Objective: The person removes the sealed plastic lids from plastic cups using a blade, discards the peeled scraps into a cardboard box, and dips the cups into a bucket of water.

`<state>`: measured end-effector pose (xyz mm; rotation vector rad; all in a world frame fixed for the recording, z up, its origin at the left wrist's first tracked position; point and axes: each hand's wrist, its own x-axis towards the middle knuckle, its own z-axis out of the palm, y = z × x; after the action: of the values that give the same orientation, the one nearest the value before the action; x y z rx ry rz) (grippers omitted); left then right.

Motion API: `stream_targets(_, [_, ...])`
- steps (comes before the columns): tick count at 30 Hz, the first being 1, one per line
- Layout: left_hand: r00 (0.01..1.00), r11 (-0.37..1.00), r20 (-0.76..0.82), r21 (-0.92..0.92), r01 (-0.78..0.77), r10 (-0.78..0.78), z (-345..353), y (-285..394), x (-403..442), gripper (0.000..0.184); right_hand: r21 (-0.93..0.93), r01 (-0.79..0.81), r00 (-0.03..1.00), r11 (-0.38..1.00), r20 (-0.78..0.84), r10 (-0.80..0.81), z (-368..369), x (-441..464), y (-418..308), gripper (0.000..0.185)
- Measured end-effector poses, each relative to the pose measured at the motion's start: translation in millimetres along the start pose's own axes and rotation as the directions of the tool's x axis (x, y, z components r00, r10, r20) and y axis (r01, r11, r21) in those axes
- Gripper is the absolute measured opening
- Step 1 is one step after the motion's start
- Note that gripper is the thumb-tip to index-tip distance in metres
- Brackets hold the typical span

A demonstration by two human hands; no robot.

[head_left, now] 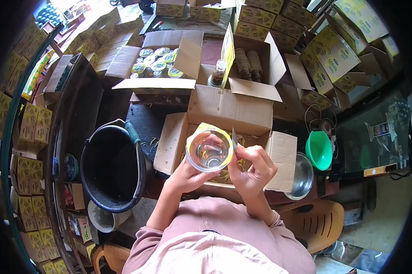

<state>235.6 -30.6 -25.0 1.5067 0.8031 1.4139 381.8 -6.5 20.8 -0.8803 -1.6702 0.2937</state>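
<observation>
My left hand (pixel 186 177) is wrapped around a clear plastic cup (pixel 210 153) with a yellow printed band. The cup's round opening is tilted up toward me, and I see nothing inside it. Beside the cup's right rim, my right hand (pixel 253 171) is closed in a pinch on a thin, grey, blade-like piece (pixel 234 138); its exact kind is unclear. Both hands are over an open cardboard box (pixel 231 107) with its flaps spread. Yellow items partly show in the box, largely hidden by my hands and the cup.
A black bucket (pixel 112 169) stands at left, above a white bucket (pixel 98 217). At right are a green bowl (pixel 318 150) and a metal bowl (pixel 302 178). Behind, one box holds lidded cups (pixel 155 61), another stacked cups (pixel 248 66). Yellow cartons (pixel 327 59) surround the table.
</observation>
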Motion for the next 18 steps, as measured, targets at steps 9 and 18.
stream_targets(9, [0.998, 0.990, 0.054, 0.139, -0.027, 0.020, -7, 0, -2, 0.078, 0.110, -0.036, 0.995, 0.993, 0.101, 0.025, -3, 9, 10, 0.021])
stream_targets(18, [0.997, 0.966, -0.029, -0.250, 0.066, -0.076, 0, 4, 2, 0.076, 0.157, -0.064, 0.998, 0.986, 0.013, 0.062, -4, 1, 5, 0.016])
